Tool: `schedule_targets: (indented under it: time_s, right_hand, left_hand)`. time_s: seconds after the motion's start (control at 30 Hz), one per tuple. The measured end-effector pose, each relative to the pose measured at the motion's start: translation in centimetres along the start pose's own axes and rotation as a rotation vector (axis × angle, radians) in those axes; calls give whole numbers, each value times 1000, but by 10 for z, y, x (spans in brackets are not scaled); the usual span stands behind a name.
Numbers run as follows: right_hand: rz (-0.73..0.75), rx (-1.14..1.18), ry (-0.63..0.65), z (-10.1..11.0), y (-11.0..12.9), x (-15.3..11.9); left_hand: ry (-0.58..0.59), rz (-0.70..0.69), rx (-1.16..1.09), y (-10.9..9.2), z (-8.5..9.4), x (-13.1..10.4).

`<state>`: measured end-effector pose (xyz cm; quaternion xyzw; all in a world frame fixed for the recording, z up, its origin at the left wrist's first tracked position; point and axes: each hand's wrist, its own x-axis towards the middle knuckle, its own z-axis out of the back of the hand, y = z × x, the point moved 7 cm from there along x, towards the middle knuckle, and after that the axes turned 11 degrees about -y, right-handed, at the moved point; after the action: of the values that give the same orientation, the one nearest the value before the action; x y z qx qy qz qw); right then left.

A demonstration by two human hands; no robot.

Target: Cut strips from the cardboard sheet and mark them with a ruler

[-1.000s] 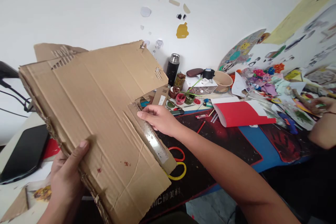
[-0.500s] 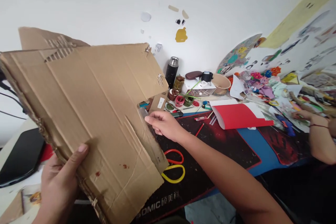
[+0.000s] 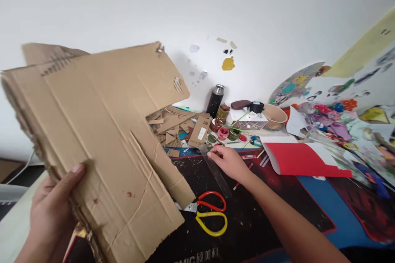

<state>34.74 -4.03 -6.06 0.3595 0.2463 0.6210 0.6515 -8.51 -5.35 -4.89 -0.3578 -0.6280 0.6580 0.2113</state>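
Observation:
A large brown cardboard piece (image 3: 108, 131), with a notch on its right side and torn edges, is tilted up over the left of the desk. My left hand (image 3: 55, 205) grips its lower left edge, thumb on the front face. My right hand (image 3: 228, 162) pinches the upper end of a clear ruler (image 3: 216, 172), which slants over the black mat (image 3: 262, 209). Scissors with one red and one yellow handle (image 3: 212, 224) lie on the mat, their blades partly hidden by the cardboard.
Cardboard scraps (image 3: 173, 125) lie at the back, beside open paint jars (image 3: 223, 133) and a black thermos (image 3: 215, 100). Red paper (image 3: 305, 158) curls on the right. Colourful craft pieces (image 3: 336, 117) crowd the far right.
The ruler has come away from the cardboard's right edge in my right hand. The cardboard has shifted left, uncovering the scraps behind and the scissors' pivot. The view has turned left.

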Motion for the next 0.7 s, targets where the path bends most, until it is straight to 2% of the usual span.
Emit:
schedule_targets:
  time_s: [0.1,0.17,0.3,0.4,0.5,0.6,0.7]
  right_hand:
    - [-73,183,-42,0,3,-3]
    - [-128,375,-7,-5,11,-5]
    - [-144,697,62,-10,35,-5]
    - [-190,845,-34,-4,36,-4]
    - [-278,883,-160,0,26,-7]
    - [-351,929,-223,-3,18,-12]
    - [-380,1018,-302,-5,19,-11]
  left_hand:
    - [58,60,-7,-6,-11,-2]
    - [111,120,28,-3,-18,0]
    - [233,206,98,3,-30,2]
    - [352,222,171,0,-39,-3]
    - [431,265,218,-3,-42,-8]
    - [401,296,221,-3,-37,-4]
    - [367,333,212,6,-34,5]
